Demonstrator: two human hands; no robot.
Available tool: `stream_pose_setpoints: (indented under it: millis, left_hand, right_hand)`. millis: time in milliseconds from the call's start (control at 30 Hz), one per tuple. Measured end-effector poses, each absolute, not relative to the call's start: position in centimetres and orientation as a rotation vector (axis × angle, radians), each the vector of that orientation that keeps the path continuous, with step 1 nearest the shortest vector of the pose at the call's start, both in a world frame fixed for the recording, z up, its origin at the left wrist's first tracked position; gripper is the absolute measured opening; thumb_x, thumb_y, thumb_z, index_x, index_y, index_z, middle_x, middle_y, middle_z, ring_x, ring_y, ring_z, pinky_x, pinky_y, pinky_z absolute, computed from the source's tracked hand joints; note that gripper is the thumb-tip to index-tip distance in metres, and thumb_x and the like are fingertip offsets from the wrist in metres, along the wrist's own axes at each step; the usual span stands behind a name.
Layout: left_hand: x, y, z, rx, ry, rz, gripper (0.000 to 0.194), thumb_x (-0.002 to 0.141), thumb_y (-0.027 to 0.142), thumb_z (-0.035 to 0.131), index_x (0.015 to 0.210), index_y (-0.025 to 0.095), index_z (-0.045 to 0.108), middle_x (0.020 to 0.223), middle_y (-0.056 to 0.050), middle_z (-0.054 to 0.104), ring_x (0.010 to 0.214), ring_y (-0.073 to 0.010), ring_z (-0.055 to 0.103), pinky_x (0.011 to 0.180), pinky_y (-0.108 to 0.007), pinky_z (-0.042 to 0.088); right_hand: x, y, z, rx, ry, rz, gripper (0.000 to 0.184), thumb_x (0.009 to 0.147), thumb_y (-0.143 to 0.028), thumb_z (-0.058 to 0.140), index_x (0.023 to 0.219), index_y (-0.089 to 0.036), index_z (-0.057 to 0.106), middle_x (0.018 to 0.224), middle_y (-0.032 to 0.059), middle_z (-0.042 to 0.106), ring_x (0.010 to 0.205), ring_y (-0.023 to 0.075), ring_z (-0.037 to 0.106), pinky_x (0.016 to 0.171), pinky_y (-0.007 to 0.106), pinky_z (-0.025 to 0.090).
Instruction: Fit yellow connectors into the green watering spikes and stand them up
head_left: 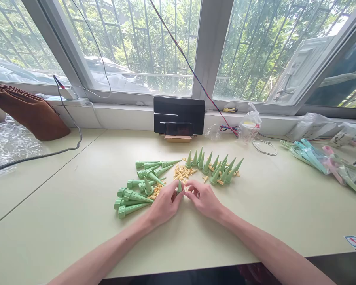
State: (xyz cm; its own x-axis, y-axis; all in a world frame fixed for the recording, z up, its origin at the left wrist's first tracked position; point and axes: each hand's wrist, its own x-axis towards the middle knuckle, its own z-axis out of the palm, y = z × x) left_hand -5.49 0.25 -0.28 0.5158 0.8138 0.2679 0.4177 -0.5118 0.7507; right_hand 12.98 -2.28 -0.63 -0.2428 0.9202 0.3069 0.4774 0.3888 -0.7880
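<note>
My left hand (164, 202) is closed around a green plastic watering spike (179, 186), whose pointed tip shows upright between thumb and fingers. Close beside it, my right hand (206, 198) pinches at the spike's right side; whatever lies between its fingertips is too small to make out. Just beyond my hands lies a pile of small yellow valve-like pieces (182, 173). Several green spikes (133, 196) lie on their sides to the left, with one short cone (148, 186) upright among them. To the right, several green cones (207, 164) stand point up, some with yellow pieces at their bases.
A black tablet (179, 111) leans at the back, with a phone (178, 129) on a cardboard stand before it. A bagged cup (249, 126), a coiled cable (264, 147) and bagged tools (311, 156) lie right. A brown pouch (32, 114) and dark cord (68, 149) are left.
</note>
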Motion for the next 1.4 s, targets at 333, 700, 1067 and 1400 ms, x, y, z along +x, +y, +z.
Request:
stream_pose_setpoints:
  millis: [333,700,1067,1400]
  left_hand:
    - [-5.34,0.19,-0.13,2.139,1.020,0.908,0.011,0.097,0.029,0.045,0.092,0.020,0.048,0.061,0.007,0.044,0.049,-0.0093,0.039,0.054,-0.022,0.033]
    - [-5.38,0.15,-0.12,2.125,0.990,0.867,0.009,0.096,0.028,0.046,0.093,0.020,0.049,0.063,0.006,0.046,0.050,-0.0092,0.039,0.052,-0.022,0.032]
    - [-5.42,0.24,-0.17,2.113,0.987,0.854,0.010,0.096,0.029,0.046,0.093,0.020,0.049,0.063,0.007,0.046,0.050,-0.0087,0.038,0.053,-0.021,0.032]
    - [-5.40,0.22,0.04,2.089,0.972,0.859,0.008,0.095,0.027,0.046,0.093,0.020,0.049,0.064,0.006,0.046,0.050,-0.0085,0.038,0.051,-0.021,0.030]
  right_hand:
    - [12.84,-2.20,-0.55,-1.271,-1.758,0.832,0.017,0.095,-0.034,0.054,0.093,-0.018,0.060,0.061,-0.0038,0.053,0.051,0.0109,0.044,0.051,0.024,0.034]
    - [12.99,-2.00,-0.91,-1.246,-1.736,0.954,0.032,0.098,-0.038,0.049,0.077,-0.017,0.061,0.062,-0.0007,0.057,0.049,0.0105,0.043,0.047,0.023,0.033]
    - [12.94,-2.17,-0.84,-1.226,-1.759,0.896,0.027,0.096,-0.033,0.052,0.076,-0.017,0.061,0.059,-0.0021,0.052,0.050,0.0105,0.040,0.047,0.024,0.031]
    - [12.93,-2.15,-0.79,-1.207,-1.791,0.841,0.025,0.096,-0.029,0.052,0.076,-0.017,0.061,0.061,-0.0011,0.055,0.051,0.0112,0.042,0.050,0.025,0.033]
